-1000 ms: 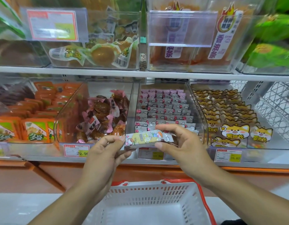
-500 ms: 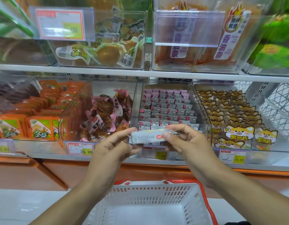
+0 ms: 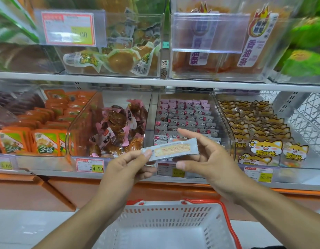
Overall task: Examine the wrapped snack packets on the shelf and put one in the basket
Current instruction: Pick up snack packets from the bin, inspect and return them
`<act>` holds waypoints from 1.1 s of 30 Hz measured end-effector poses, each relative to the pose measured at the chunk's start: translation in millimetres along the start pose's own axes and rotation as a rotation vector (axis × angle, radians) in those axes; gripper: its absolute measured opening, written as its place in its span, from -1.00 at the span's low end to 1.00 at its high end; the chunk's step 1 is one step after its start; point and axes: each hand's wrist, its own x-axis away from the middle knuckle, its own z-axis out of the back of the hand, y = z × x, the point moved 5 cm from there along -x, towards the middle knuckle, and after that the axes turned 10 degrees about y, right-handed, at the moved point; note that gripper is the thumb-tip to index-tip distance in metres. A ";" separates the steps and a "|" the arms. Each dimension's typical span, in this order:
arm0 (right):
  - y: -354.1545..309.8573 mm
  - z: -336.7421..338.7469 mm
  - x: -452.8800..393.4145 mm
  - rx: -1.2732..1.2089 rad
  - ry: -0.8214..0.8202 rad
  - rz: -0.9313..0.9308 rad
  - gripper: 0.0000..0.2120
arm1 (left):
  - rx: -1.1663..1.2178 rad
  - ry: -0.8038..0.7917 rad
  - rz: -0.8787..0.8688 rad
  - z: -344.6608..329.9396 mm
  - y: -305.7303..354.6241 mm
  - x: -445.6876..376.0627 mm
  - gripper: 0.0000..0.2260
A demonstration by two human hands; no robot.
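basket point(image 3: 173, 215) mouth open below, shelf edge point(image 3: 47, 174) ahead

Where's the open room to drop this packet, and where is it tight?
The basket shows a bare white floor between its slotted walls, directly below the packet pinched by the left hand. The clear bin of pink-grey packets behind is crowded, as is the fox-print bin.

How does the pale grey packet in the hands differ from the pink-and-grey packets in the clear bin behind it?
The pale grey snack packet shows its printed-text back; the pink-and-grey binned packets show picture fronts. It is pinched by the left hand, right hand open; those lie stacked in rows. Both have crimped ends.
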 end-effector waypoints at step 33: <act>13.7 9.0 -18.2 -0.306 0.190 -0.179 -0.69 | -0.226 0.141 -0.144 -1.7 5.9 -2.2 -0.85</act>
